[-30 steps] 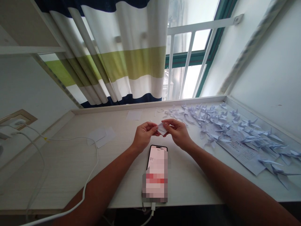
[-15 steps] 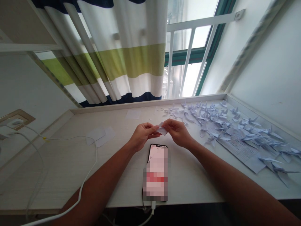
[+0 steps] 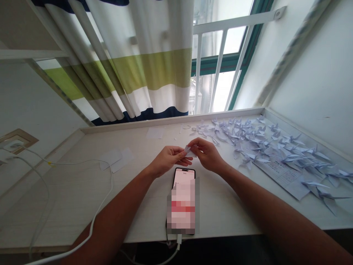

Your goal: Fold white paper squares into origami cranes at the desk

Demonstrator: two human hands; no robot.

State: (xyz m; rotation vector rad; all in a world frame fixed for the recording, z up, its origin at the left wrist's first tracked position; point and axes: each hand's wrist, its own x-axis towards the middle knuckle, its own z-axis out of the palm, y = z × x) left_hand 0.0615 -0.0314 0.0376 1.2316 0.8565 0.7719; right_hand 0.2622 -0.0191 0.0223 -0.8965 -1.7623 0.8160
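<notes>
A small folded piece of white paper (image 3: 190, 151) is held up between both hands, above the far end of a phone. My left hand (image 3: 170, 159) pinches its left side between thumb and fingers, with the lower fingers stretched beneath it. On the other side, my right hand (image 3: 205, 151) grips the paper with thumb and forefinger. The fingertips cover much of the paper, so its exact folds cannot be made out. Just below the hands the phone (image 3: 184, 184) lies face up with its screen lit and partly blurred.
Many folded paper cranes (image 3: 242, 132) spread over the desk's right side, some on a printed sheet (image 3: 286, 178). Loose paper squares (image 3: 111, 159) lie left, another paper sheet (image 3: 154, 133) at the back. A white cable (image 3: 111, 180) crosses my left forearm. A charging plug (image 3: 179, 238) meets the phone.
The paper has turned slightly between my fingers. My left hand's lower fingers have spread out further under it, and my right hand's fingers have shifted a little on the paper.
</notes>
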